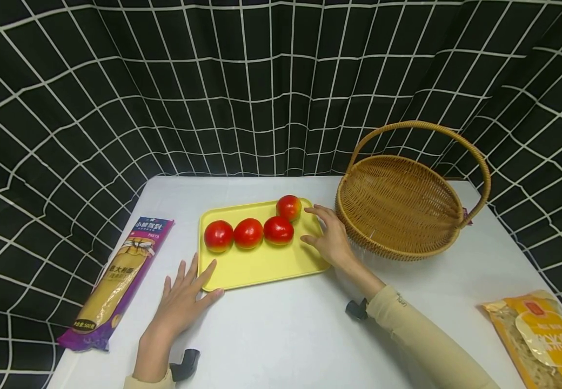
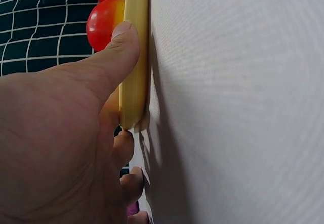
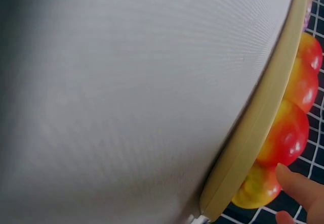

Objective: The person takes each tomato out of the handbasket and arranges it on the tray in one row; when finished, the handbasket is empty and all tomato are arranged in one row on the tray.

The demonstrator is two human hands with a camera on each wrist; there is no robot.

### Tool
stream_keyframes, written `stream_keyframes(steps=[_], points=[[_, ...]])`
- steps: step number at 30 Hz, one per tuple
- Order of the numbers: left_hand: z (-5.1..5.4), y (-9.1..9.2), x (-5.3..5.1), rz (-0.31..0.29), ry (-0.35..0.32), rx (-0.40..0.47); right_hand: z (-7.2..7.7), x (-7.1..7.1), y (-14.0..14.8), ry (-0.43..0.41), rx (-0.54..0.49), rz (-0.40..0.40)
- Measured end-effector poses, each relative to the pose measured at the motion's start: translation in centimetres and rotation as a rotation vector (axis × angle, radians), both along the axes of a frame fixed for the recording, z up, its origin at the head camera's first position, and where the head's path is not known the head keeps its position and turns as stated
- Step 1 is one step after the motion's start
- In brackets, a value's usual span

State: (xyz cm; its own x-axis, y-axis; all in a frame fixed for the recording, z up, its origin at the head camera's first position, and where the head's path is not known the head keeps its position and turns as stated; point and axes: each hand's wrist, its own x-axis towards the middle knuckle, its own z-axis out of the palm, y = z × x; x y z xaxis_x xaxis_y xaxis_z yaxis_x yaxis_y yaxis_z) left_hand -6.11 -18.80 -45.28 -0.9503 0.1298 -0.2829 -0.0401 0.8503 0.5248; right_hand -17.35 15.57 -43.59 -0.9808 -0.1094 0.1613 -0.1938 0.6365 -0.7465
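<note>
A yellow tray [image 1: 261, 267] lies on the white table with several red fruits [image 1: 248, 233] toward its back, yellow patches showing on their skins. My left hand [image 1: 179, 305] is spread at the tray's front left corner; in the left wrist view its thumb [image 2: 121, 47] lies along the tray's edge. Fingers apart, my right hand [image 1: 332, 237] reaches over the tray's right end, beside the rearmost fruit [image 1: 288, 207]. Nothing is between its thumb and fingers. The right wrist view shows a fingertip [image 3: 286, 173] near the fruits; whether it touches one I cannot tell.
A wicker basket [image 1: 397, 205] with a tall handle stands tilted close to my right hand. To the left lies a long purple packet of pasta [image 1: 120, 281]. An orange bag [image 1: 546, 335] lies at the front right. Black gridded cloth [image 1: 271, 97] hangs behind the table.
</note>
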Motion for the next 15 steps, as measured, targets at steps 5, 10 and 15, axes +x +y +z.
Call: stream_keyframes(steps=[5, 10, 15], points=[[0.2, 0.1, 0.0, 0.005, -0.002, 0.000, 0.2, 0.1, 0.0, -0.008, -0.013, -0.005], [1.7, -0.2, 0.1, 0.036, -0.041, 0.013, 0.8, 0.3, -0.2, -0.014, -0.053, -0.004], [4.3, -0.4, -0.5, 0.066, 0.030, -0.023, 1.7, 0.5, -0.3, 0.009, -0.114, 0.019]])
